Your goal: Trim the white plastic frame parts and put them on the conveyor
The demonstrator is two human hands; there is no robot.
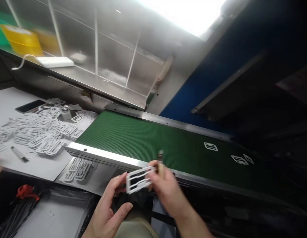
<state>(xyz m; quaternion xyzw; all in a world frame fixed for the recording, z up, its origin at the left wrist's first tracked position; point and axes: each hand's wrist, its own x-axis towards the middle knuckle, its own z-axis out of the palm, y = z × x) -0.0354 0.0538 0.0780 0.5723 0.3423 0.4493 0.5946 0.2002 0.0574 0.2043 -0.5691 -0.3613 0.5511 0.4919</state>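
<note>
A white plastic frame part (138, 179) is held between both hands just in front of the green conveyor belt (148, 138). My left hand (107, 206) pinches its left end with fingertips and thumb. My right hand (165, 188) grips its right end and also holds a small knife-like tool (160, 158) whose tip points up. Both hands are blurred by motion.
A large heap of white frame parts (36, 130) lies on the white table at left, with a phone (29, 105) and a small knife (19, 154). More parts (79, 168) lie below the belt's steel rim. Three white parts (211, 146) ride the belt at right.
</note>
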